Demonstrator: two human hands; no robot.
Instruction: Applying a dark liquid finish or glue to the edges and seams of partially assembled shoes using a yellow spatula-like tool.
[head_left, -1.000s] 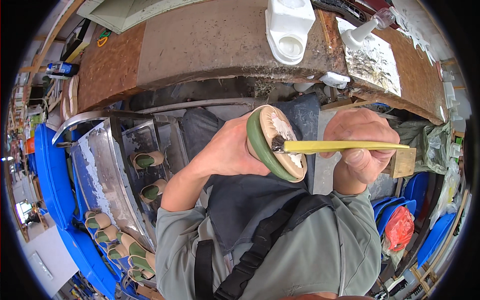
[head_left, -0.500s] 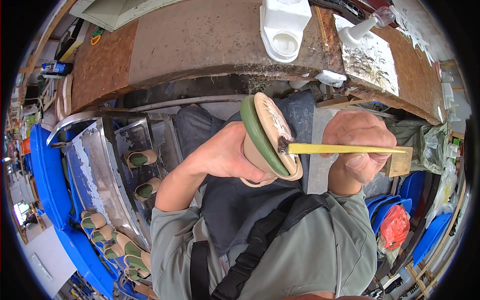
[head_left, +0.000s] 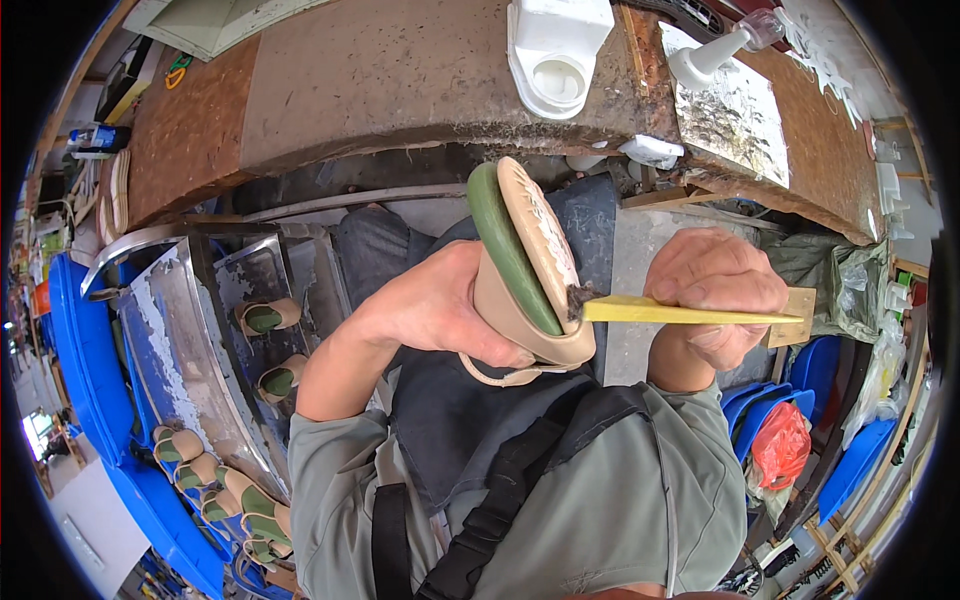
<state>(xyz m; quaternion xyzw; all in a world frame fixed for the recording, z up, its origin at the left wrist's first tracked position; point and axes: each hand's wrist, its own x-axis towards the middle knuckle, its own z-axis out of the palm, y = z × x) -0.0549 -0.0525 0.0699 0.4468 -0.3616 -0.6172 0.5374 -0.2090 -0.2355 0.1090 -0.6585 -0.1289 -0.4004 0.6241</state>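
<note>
1. Head view, the hands. The left hand [head_left: 440,310] is clasped around the beige upper of a shoe [head_left: 525,260], holding it up in front of the chest with the sole turned toward the right hand. The right hand [head_left: 710,300] is clenched on the yellow handle of a brush [head_left: 690,313], thumb on top. The handle lies nearly level, and its dark bristles touch the lower end of the sole.

2. Head view, the work in hand. This looks like coating the sole's edge, with the bristles at the seam where sole meets upper. Carrying the stroke further round the rim would call for the left hand to turn the shoe while the brush tip keeps light contact.

3. Head view, the shoe itself. It has a tan sole with a moulded tread pattern, a green band along the edge and a beige body. A thin strap loop hangs below it. Whether the sole is wet cannot be told.

4. Head view, around the shoe. Beyond the shoe runs a worn brown workbench [head_left: 400,80], with a white container [head_left: 555,45] on it straight past the shoe. Left of the shoe stands a metal rack [head_left: 200,330] carrying more green-and-beige shoes [head_left: 262,318]. Blue bins [head_left: 75,330] lie further left, and a red bag [head_left: 780,445] sits below and right.
</note>
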